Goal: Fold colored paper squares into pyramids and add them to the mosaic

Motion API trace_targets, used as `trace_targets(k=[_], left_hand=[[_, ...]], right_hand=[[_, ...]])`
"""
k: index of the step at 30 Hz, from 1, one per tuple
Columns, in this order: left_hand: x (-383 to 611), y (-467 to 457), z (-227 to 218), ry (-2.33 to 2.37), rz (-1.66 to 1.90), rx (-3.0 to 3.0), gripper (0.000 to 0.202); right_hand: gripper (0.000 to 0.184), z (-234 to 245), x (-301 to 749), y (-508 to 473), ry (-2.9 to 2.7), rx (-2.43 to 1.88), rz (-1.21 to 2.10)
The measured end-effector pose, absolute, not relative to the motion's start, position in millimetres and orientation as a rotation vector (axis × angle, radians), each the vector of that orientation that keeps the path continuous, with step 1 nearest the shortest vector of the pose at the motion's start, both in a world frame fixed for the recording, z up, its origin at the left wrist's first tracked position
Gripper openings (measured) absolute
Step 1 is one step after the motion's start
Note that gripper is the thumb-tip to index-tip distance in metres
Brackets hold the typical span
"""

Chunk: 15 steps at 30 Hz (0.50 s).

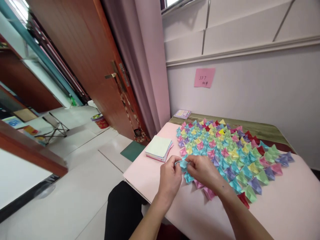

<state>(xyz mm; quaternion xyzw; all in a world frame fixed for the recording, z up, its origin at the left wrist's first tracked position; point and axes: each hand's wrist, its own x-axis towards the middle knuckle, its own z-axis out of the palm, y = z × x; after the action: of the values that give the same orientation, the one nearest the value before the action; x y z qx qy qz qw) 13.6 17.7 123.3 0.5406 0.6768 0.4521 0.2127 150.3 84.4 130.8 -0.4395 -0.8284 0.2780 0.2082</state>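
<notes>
Both my hands meet over the near left part of a pink table sheet (275, 206). My left hand (170, 176) and my right hand (203, 171) pinch a small folded teal paper piece (183, 163) between their fingertips. Just beyond the hands lies a large patch of several folded paper pieces (230, 153) in teal, green, pink, purple, yellow and red, packed side by side. A stack of square paper sheets (159, 147) with a pale green top sheet rests left of the patch.
A small printed pad (182, 114) lies at the table's far edge by the curtain (147, 66). A pink sticky note (204, 77) hangs on the wall. A wooden door (92, 60) stands open to the left over a white tiled floor (82, 186).
</notes>
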Motion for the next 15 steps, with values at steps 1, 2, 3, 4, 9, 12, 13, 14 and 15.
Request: trace_targets(k=[1,2,3,4,9,12,13,14,15], left_hand=[[12,18,120,1.889,1.234,1.517,0.021],[11,19,118,1.896,1.215,1.53,0.021],[11,20,115,1.9,1.199,1.539,0.022],[10,22,112,1.901,1.187,1.547,0.022],[5,35,104,1.868,1.194,1.518,0.022],[-3,43,104,1.721,1.238,1.335,0.02],[-7,45,104,1.649,1.239,1.254,0.019],[-10,47,105,1.582,1.229,1.178,0.019],[-13,48,105,1.528,1.209,1.12,0.02]], right_hand=[[0.024,130,149,85,-2.315,-1.235,0.758],[0.025,129,147,85,-2.322,-1.246,0.752],[0.026,128,146,86,-2.329,-1.256,0.751],[0.027,127,146,87,-2.337,-1.267,0.748],[0.032,124,147,90,-2.344,-1.309,0.676],[0.036,131,151,86,-2.318,-1.239,0.657],[0.034,135,152,85,-2.334,-1.195,0.658],[0.028,139,154,83,-2.369,-1.145,0.66],[0.022,143,155,82,-2.413,-1.101,0.658]])
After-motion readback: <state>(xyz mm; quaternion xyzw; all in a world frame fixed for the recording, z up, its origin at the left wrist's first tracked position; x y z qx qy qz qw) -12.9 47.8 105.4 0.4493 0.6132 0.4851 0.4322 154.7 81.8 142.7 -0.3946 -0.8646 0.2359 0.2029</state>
